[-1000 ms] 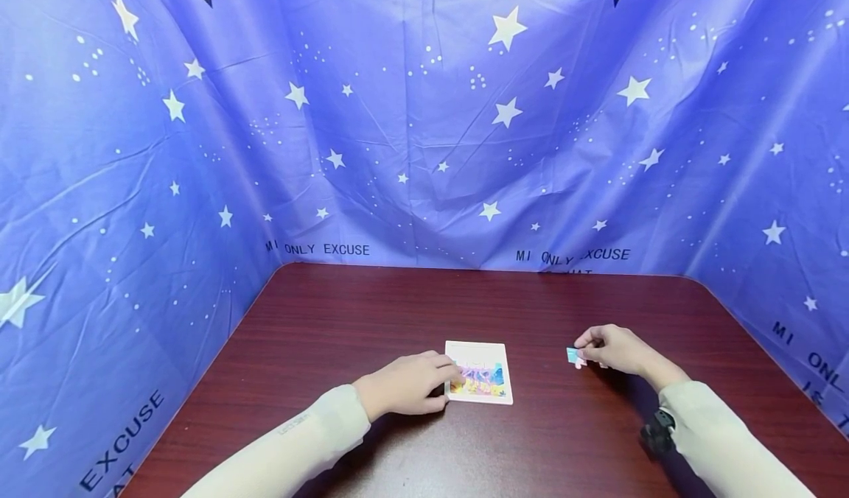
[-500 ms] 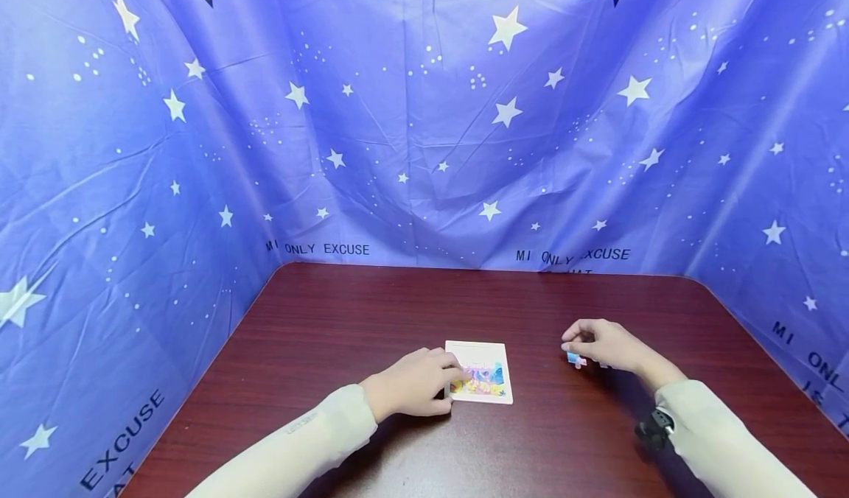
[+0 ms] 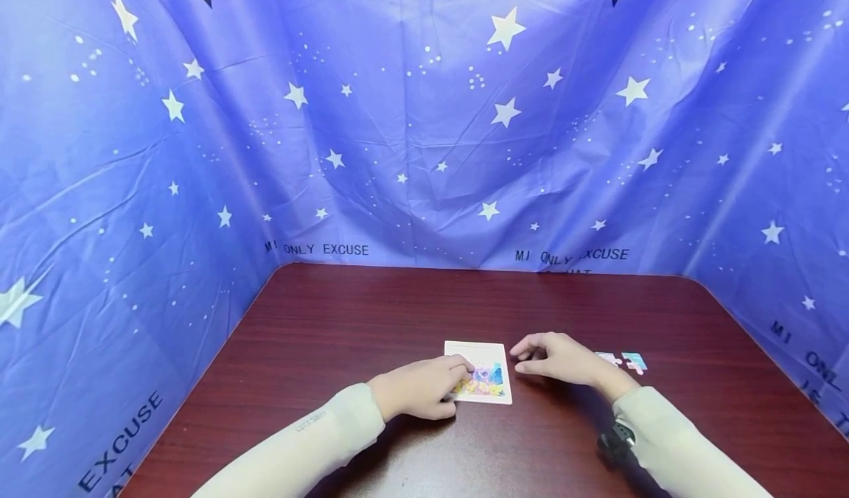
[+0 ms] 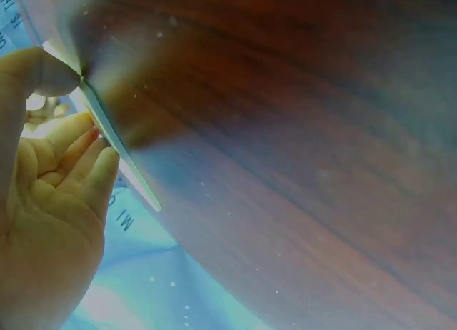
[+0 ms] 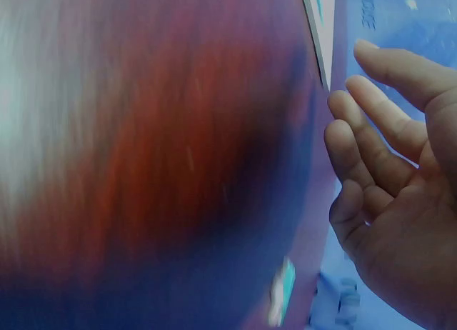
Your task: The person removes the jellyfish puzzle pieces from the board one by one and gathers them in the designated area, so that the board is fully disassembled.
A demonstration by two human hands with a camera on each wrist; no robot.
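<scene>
Since half a second ago, the right hand (image 3: pixel 560 358) has swung left over the worktop (image 3: pixel 358 306) from beside the puzzle pieces (image 3: pixel 634 362) to just off the puzzle board's (image 3: pixel 486 353) right edge, its fingers loosely bent and empty. Opposite, the left hand (image 3: pixel 423 387) has slid slightly farther over the board, fingers flattened on its left side, thumb at the edge. Two pieces lie on the worktop beyond the right wrist.

Lettering, blue curtain (image 3: pixel 404 130)
Far: "MI ONLY EXCUSE", twice; left: "EXCUSE"; right: "MI ONL". Left sleeve (image 3: pixel 301 439): print illegible.
</scene>
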